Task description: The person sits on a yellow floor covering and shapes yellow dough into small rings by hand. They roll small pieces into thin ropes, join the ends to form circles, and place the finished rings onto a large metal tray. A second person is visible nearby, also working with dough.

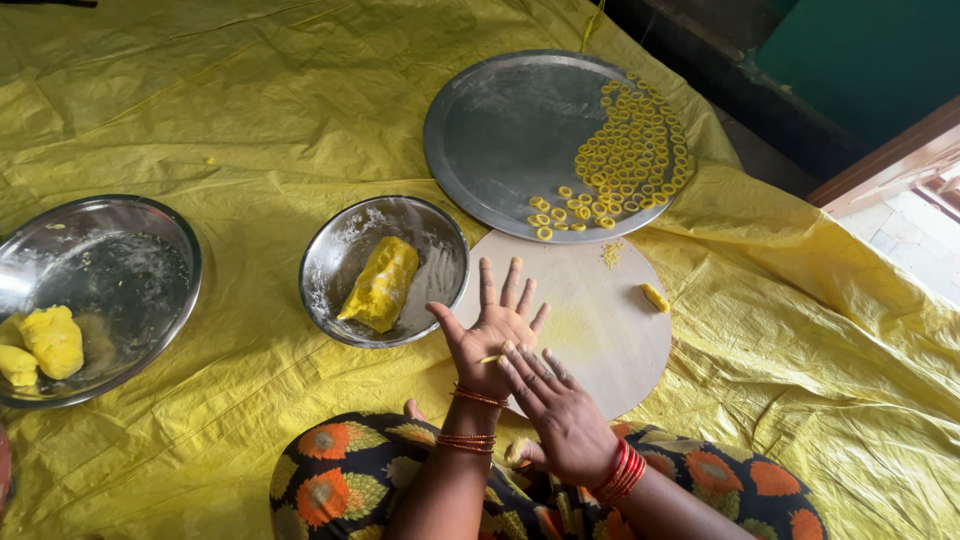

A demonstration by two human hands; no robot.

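My left hand [490, 330] is held palm up with fingers spread, over the near edge of a round wooden board [600, 330]. My right hand [560, 410] lies across it, its fingertips pressing a thin strip of yellow dough [490, 358] against the left palm. A small lump of yellow dough [654, 297] rests on the board's right side. A large steel plate [500, 130] beyond the board carries several small yellow dough rings [625, 150].
A steel bowl [340, 290] left of the board holds a yellow dough log [380, 283]. A bigger steel bowl [130, 260] at far left holds dough lumps [50, 340]. A yellow plastic sheet [250, 100] covers the floor. My patterned skirt [340, 480] is at bottom.
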